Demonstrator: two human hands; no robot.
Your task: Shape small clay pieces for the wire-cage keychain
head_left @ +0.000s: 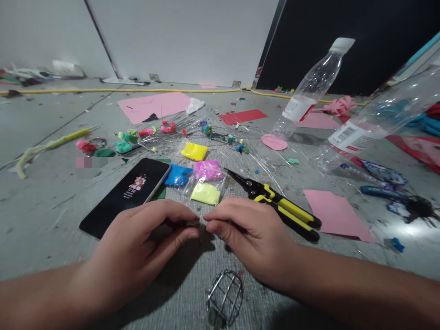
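Close together over the floor, my left hand (147, 243) and my right hand (254, 233) face each other with thumbs and forefingers pinched. Between the left fingertips sits a small dark greyish piece (193, 223), mostly covered by the fingers. Whatever the right fingertips hold, if anything, is too small to make out. Below my hands lies a small silver wire cage (225, 295) with a dark lump at its base. Beyond the right wrist are yellow-and-black pliers (285, 204). Past the left hand rests a smartphone (127, 195) with its screen lit.
Bags of yellow (195, 151), pink (208, 170), blue (178, 175) and pale yellow clay (205, 194) lie ahead. Two clear plastic bottles stand right, the nearer (354, 135) and farther (311, 91). Pink paper (335, 215), thin wires and clay bits are scattered around.
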